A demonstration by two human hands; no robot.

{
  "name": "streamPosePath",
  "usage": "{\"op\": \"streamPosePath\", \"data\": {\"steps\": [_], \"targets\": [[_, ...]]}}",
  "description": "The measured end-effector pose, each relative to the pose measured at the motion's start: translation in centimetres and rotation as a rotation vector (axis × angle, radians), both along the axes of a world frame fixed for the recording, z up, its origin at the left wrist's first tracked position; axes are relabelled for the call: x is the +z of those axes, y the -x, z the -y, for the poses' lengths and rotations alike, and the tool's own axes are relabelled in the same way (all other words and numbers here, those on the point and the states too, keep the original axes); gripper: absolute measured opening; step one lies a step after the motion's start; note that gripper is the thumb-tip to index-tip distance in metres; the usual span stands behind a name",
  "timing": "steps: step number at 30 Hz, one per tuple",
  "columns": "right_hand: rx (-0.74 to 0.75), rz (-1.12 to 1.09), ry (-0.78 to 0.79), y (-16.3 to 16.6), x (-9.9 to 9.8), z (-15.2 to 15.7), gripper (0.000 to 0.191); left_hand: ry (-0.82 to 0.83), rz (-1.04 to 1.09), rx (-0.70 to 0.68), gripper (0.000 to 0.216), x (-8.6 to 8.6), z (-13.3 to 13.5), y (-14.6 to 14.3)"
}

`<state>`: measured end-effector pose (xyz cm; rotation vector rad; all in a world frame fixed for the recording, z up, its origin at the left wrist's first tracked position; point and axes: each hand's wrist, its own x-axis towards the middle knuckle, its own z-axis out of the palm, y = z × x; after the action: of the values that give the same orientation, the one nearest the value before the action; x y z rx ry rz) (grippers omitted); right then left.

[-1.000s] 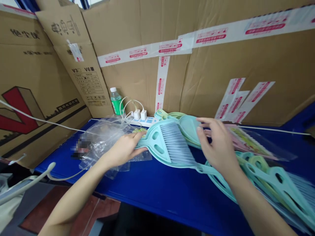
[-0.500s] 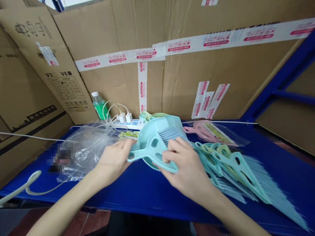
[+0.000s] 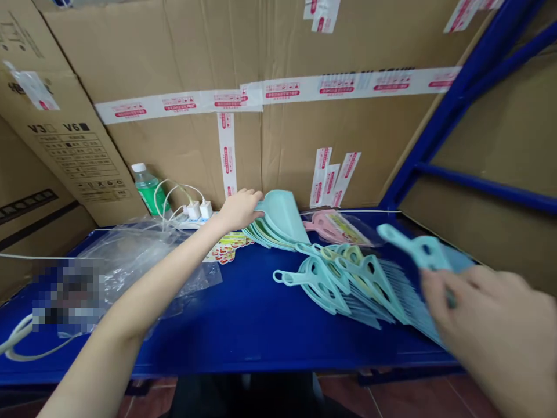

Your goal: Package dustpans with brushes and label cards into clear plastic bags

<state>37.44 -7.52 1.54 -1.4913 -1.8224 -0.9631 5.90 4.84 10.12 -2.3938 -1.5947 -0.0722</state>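
My left hand (image 3: 242,209) is closed on the handle end of a light blue dustpan (image 3: 285,215), which lies on top of a stack of similar blue and green dustpans at the back of the table. At the right, my right hand (image 3: 491,316) grips a light blue hand brush (image 3: 429,252) by its head, its looped handle pointing left and up. Between the hands lies a pile of blue and green hand brushes (image 3: 361,273), fanned out with bristles toward the right. The bristles of the held brush are partly hidden and blurred.
A pink dustpan set (image 3: 326,226) in clear wrap lies behind the brushes. Printed cards (image 3: 226,248) lie left of the dustpans. Crumpled clear plastic bags (image 3: 130,255), a green bottle (image 3: 150,188) and plugged-in chargers (image 3: 199,210) stand farther left. Cardboard (image 3: 282,139) walls the back.
The view has shifted right. My right hand has carried a brush away to the right. My left hand has let go of that brush's handle and now holds the dustpan, which rests on the stack.
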Motion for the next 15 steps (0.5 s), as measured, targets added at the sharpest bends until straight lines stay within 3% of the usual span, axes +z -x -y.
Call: {"op": "streamPosePath", "data": {"steps": [4,7,11,15], "targets": [[0.154,0.016,0.096,1.0,-3.2,-1.5,0.064,0.1,-0.121,-0.028,0.025,-0.4,-3.4,-0.8],[0.192,-0.175,0.186,-0.4,-5.3,-1.6,0.054,0.167,-0.209,-0.055,0.031,0.0,-4.4,-0.8],[0.25,-0.125,0.252,-1.9,-6.2,-1.1,0.044,0.222,-0.295,-0.07,0.03,1.0,-4.7,-1.4],[0.243,-0.015,0.212,-2.4,-6.7,-0.5,0.044,0.261,-0.35,-0.054,0.035,1.7,-5.2,-2.1]]}}
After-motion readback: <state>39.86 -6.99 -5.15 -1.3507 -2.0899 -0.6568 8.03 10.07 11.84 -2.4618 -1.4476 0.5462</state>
